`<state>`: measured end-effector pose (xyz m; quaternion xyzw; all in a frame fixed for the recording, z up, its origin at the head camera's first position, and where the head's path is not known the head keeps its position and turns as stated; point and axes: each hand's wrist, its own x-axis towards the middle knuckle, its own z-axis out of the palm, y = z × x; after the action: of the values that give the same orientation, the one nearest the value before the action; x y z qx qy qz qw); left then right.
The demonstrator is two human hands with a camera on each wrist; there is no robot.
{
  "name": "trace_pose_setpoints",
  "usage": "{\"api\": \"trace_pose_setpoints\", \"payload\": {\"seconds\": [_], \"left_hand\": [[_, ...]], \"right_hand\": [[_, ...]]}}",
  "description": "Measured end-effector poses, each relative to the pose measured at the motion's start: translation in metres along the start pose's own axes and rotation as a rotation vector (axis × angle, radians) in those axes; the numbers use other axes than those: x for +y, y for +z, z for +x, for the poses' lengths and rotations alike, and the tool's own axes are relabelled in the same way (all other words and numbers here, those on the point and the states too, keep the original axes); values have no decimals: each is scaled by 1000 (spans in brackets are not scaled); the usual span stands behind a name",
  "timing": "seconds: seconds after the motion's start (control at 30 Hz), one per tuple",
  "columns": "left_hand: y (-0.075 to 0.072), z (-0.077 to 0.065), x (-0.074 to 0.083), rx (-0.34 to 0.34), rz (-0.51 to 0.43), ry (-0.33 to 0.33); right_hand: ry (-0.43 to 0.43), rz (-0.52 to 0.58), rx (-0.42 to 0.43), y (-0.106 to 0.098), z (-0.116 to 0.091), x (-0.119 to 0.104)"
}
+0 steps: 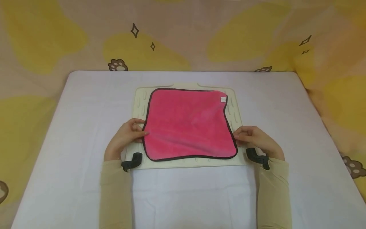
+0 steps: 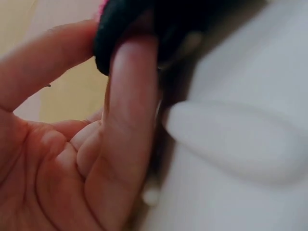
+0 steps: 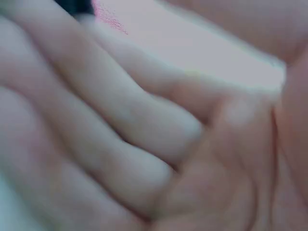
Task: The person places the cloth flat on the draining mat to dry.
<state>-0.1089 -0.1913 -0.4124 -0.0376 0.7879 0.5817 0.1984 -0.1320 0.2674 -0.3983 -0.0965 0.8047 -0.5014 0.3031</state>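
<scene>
A pink towel point(image 1: 187, 121) with a dark edging and a small white label near its far right corner lies spread over a cream-coloured board point(image 1: 183, 163). My left hand point(image 1: 125, 135) pinches the towel's left edge between thumb and fingers; the left wrist view shows the dark edging point(image 2: 103, 53) caught at the fingertips. On the opposite side, my right hand point(image 1: 254, 136) holds the right edge near the close corner. Most of the towel is out of sight in the right wrist view, where fingers point(image 3: 106, 106) fill the picture. A shallow crease crosses the towel's near half.
Under the board is a table covered with a white cloth point(image 1: 183, 197). Raised oval ridges line the board's sides. Patterned yellow and beige fabric point(image 1: 183, 35) hangs behind and beside the table. Dark wrist mounts point(image 1: 132, 161) sit by both sleeves.
</scene>
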Motion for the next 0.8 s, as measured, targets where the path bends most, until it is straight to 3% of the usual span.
{"api": "trace_pose_setpoints", "payload": {"seconds": [0.13,0.27,0.43,0.6,0.8], "left_hand": [[2,2,-1,-8,50,-1],[3,1,-1,-4,59,-6],[2,0,-3,5,6,-6],[2,2,-5,4,14,18],[0,3,-6,-1,35,28]], "right_hand": [[3,-52,250,-10,16,-10],[8,-78,417,-24,52,-24],[-3,-160,441,-31,94,-40],[26,-319,434,-32,118,-52],[-36,-346,589,-31,130,-64]]}}
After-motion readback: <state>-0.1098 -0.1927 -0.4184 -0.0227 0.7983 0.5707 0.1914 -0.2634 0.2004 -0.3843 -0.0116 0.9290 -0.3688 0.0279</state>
